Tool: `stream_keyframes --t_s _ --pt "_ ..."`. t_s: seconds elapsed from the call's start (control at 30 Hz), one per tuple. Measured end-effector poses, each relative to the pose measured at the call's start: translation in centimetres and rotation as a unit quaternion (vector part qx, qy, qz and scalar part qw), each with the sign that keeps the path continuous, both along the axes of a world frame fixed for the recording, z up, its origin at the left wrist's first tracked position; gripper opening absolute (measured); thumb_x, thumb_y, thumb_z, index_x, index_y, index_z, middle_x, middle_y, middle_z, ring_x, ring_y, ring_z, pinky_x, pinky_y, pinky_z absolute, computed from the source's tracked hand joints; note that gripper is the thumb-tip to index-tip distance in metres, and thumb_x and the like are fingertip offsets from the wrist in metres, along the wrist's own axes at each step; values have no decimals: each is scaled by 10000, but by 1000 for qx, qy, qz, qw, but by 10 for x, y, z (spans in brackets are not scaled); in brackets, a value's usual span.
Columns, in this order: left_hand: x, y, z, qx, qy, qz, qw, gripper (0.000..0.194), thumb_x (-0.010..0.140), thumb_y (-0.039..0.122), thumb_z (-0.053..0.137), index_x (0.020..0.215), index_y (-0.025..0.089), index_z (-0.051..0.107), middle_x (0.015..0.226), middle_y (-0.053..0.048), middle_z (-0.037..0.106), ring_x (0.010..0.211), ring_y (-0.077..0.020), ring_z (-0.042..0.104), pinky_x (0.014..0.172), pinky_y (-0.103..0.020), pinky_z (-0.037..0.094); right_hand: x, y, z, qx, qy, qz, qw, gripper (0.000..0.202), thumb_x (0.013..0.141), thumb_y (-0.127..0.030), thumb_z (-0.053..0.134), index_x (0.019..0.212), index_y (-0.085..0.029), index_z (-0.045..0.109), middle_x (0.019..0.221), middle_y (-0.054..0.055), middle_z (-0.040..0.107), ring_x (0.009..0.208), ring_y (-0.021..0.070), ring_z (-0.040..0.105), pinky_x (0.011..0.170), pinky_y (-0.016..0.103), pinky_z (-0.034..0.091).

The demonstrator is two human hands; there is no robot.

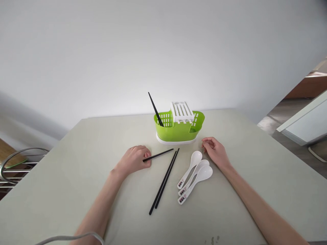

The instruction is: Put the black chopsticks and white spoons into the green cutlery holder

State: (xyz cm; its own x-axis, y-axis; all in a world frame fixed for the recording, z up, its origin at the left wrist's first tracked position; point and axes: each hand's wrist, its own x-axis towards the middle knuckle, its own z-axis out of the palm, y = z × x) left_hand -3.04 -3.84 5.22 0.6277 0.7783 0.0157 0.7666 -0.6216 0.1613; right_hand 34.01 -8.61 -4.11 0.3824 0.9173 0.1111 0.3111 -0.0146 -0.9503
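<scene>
My left hand (136, 159) is closed around a black chopstick (159, 154), whose thin end points right across the table. Two more black chopsticks (165, 182) lie side by side to the right of that hand. My right hand (213, 149) rests on the table with its fingers curled, and I cannot make out anything in them. Just left of it lie three white spoons (195, 177), bowls away from me and printed handles toward me. Behind both hands stands a green basket (178, 132) with a white slatted top; a black chopstick (155, 109) leans in its left compartment.
The pale table (219, 217) runs back to a white wall (163, 51). A metal rack (15, 166) stands past the left edge. A grey cable (71, 237) crosses near my left forearm. Beyond the right edge is a white panel (306, 115).
</scene>
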Motion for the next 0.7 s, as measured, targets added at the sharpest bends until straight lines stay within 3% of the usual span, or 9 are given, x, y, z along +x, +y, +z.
stream_keyframes --t_s 0.1,0.27,0.47,0.57,0.7 --pt "4 -4 1 14 29 -23 999 158 862 199 569 845 218 725 835 -46 739 815 -241 672 725 -338 435 1 1 -1 4 1 1 1000 221 899 -433 631 1009 -243 655 823 10 725 655 176 635 683 334 511" --pt "2 -6 -2 14 5 -39 999 272 988 254 520 980 217 789 931 -80 786 880 -270 709 725 -350 443 1 1 -2 7 -5 -2 1000 226 897 -430 628 1011 -236 655 824 15 722 658 177 633 677 333 503" --pt "0 -7 0 -21 -167 -35 985 243 1001 376 610 1031 282 832 1014 -39 831 881 -258 755 774 -336 502 -1 0 1 9 -6 1 1000 211 891 -401 623 1007 -228 655 817 17 724 644 170 630 677 329 504" --pt "7 -12 6 -61 -333 21 941 184 934 413 733 984 269 835 978 -41 838 881 -252 778 821 -318 551 -1 -1 2 10 -6 -1 1000 210 888 -400 627 1002 -227 657 814 17 727 637 167 631 678 328 509" --pt "17 -17 12 -160 -551 108 812 283 872 444 820 968 187 752 904 -91 831 846 -276 805 877 -382 610 -2 -1 3 11 -2 -1 1000 228 892 -425 631 1001 -227 657 814 18 725 640 169 634 672 326 508"
